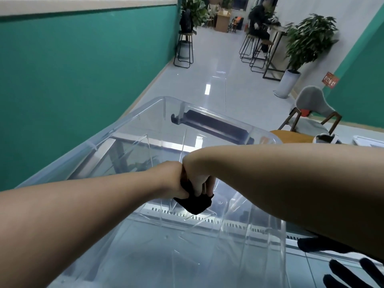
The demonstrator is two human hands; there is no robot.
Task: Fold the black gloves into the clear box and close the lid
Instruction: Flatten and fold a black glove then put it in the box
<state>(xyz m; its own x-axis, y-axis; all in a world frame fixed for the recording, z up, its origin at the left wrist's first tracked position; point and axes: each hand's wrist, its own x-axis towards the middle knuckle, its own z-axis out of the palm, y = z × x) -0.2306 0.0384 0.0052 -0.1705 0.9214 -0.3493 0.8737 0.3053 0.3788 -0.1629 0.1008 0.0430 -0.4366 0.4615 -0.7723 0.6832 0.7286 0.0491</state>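
Inside the clear box [116, 129], left hand [172, 179] and right hand [199, 181] fingers together grasp a folded black glove [197, 204]; another glove [349, 273] lies near right.

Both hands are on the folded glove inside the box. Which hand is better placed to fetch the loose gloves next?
Right hand: its forearm passes directly above the loose gloves outside the clear box.

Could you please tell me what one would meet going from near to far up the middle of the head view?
Near wall of the clear box → folded black glove gripped by the left hand and right hand → dark handle on the box's far wall → shiny floor → wire-legged stools.
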